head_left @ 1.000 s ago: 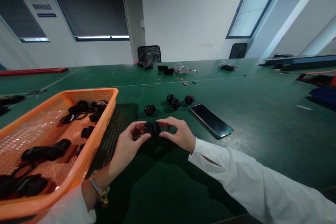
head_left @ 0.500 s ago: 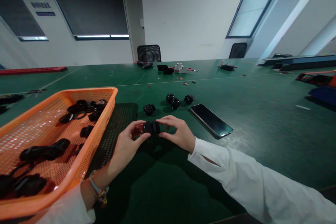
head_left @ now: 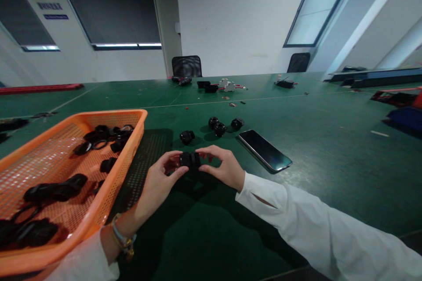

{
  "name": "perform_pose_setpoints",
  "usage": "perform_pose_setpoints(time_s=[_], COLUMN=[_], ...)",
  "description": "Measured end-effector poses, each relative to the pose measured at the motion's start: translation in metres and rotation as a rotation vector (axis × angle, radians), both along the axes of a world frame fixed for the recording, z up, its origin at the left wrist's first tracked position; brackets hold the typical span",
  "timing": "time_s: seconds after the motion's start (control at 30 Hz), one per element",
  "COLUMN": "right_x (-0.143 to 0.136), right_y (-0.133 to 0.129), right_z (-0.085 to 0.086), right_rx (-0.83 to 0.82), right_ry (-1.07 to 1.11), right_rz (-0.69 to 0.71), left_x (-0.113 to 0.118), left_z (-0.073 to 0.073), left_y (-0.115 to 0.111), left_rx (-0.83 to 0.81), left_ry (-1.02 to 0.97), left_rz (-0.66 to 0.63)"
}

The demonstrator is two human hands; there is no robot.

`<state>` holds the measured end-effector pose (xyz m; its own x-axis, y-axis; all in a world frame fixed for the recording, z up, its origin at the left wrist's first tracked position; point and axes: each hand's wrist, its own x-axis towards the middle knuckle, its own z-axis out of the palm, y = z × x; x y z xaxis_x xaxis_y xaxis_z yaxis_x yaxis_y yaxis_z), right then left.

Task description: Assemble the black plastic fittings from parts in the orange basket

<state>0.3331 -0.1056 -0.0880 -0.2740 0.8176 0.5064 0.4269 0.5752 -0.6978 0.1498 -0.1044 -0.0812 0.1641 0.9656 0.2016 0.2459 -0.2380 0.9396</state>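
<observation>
Between my two hands is a black cable gland (head_left: 190, 160), held lying sideways a little above the table. My left hand (head_left: 165, 172) pinches its left end between thumb and fingers. On the right end, the thumb and fingertips of my right hand (head_left: 224, 166) close around its edge. Just beyond my fingers lies another black cable gland (head_left: 187, 137). Further back, a group of three more black glands (head_left: 219, 129) sits on the green table (head_left: 198, 232).
An orange mesh basket (head_left: 140, 129) with several black fittings stands at my left. To the right of my hands lies a phone (head_left: 265, 151). White connectors (head_left: 227, 84) with red wires and other small black parts are at the table's far side.
</observation>
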Motion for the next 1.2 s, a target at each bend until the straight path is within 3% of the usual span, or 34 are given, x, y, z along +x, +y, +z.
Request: perform_pose_setpoints(time_s=[1.2], right_x=[-0.0006], right_y=[-0.0034], right_z=[0.0044], right_rx=[0.041], right_ry=[-0.028], right_rz=[0.007], left_x=[-0.0014], left_z=[-0.0028], left_y=[0.0007], left_rx=[0.019], left_ry=[0.008], left_rz=[-0.013])
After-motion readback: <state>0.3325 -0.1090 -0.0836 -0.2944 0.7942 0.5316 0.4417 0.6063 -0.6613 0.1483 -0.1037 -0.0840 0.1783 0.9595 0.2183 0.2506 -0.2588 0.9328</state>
